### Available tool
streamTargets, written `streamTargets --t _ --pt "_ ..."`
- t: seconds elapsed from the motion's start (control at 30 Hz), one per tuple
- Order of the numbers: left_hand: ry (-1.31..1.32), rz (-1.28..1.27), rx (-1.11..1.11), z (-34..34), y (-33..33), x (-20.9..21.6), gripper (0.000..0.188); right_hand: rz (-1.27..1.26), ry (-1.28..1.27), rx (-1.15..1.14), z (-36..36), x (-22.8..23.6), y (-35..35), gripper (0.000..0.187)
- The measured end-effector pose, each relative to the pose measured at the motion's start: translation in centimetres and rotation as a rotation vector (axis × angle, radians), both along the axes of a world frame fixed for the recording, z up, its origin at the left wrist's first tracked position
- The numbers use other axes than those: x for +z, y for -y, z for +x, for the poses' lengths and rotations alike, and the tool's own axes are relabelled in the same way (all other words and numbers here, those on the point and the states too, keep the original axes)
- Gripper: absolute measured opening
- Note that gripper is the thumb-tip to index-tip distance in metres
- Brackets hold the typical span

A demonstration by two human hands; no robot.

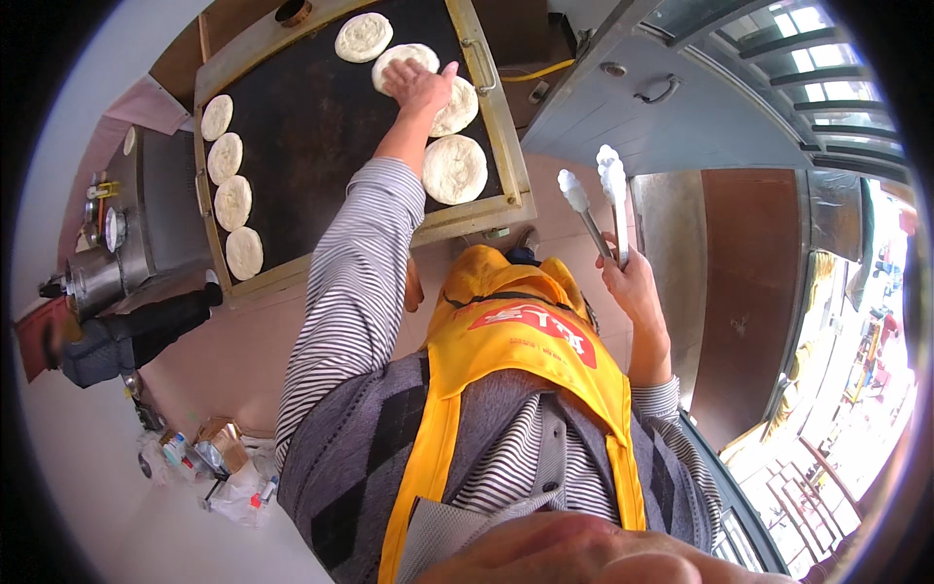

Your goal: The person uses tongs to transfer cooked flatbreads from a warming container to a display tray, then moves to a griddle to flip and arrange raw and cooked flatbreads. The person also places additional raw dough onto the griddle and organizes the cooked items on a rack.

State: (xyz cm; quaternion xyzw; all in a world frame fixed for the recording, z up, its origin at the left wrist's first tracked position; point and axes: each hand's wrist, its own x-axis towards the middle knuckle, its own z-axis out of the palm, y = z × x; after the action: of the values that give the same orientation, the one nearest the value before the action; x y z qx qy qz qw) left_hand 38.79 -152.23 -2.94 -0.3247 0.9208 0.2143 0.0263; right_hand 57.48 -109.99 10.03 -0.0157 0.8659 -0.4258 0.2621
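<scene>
My left hand reaches over the dark griddle, its fingers stretched out flat on a round white flatbread. Partly under the edge of that hand lies another flatbread; a larger one sits just nearer to me. A further flatbread is at the far side. Off to the right of the griddle, my right hand is closed round metal tongs. Their two pale, scalloped tips are spread and point away from me, with nothing between them.
Several flatbreads line the griddle's left side. Its raised metal frame carries a handle at the right. A grey-blue door stands to the right. At far left, a person in dark clothes is near a metal pot.
</scene>
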Motion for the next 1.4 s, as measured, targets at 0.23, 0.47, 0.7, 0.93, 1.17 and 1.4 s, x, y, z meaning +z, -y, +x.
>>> streamTargets --t 0.23,0.47,0.7,0.93,1.17,1.4 --pt "-0.121 -0.170 -0.274 -1.3 0.6 -1.1 0.084 0.035 0.055 -0.056 -0.7 0.4 -0.3 0.043" --pt "-0.167 -0.302 -0.201 -2.8 7.5 -0.4 0.081 0.083 0.078 -0.112 -0.2 -0.4 -1.1 0.045" --pt "-0.035 -0.198 -0.012 -7.3 13.8 -2.0 0.085 0.110 0.121 -0.110 -0.1 -0.8 -1.7 0.041" --pt "-0.064 -0.202 -0.242 -10.1 11.0 -2.8 0.081 0.118 0.143 -0.091 0.0 -1.4 -1.6 0.042" --pt "-0.224 -0.421 -0.571 -13.6 10.6 -2.4 0.061 0.151 0.155 -0.043 -0.7 -2.1 -1.4 0.044" --pt "-0.787 -0.218 -0.524 -2.9 8.6 5.1 0.048 0.153 0.223 -0.056 -1.9 -2.3 -0.9 0.045"
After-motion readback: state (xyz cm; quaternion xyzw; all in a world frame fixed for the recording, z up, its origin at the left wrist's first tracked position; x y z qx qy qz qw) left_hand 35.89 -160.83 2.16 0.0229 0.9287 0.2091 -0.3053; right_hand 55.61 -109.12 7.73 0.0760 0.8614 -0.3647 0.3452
